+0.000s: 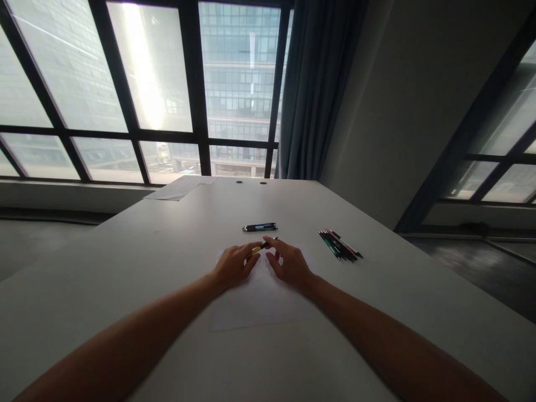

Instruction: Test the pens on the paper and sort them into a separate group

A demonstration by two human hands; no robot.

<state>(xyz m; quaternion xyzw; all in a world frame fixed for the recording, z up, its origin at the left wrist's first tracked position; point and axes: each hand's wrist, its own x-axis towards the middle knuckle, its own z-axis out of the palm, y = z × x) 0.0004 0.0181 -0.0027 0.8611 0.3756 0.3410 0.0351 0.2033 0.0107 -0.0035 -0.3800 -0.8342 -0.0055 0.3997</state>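
A yellow and black pen (pixel 256 249) slants between my two hands above a white sheet of paper (pixel 255 307). My left hand (pixel 235 265) grips its yellow end between fingers and thumb. At the dark end, the fingertips of my right hand (pixel 291 263) are on the pen, the thumb bent below. Part of the pen's dark end is hidden behind the right fingers. Just beyond the hands lies a small group of pens (pixel 259 227), dark with blue and green parts.
To the right, a bundle of several pens (pixel 340 244), black, green and red, lies on the white table (pixel 167 268). More paper sheets (pixel 178 188) lie at the far left edge. Two round dark fittings (pixel 263 182) sit near the table's far end, before the windows and a curtain (pixel 312 89).
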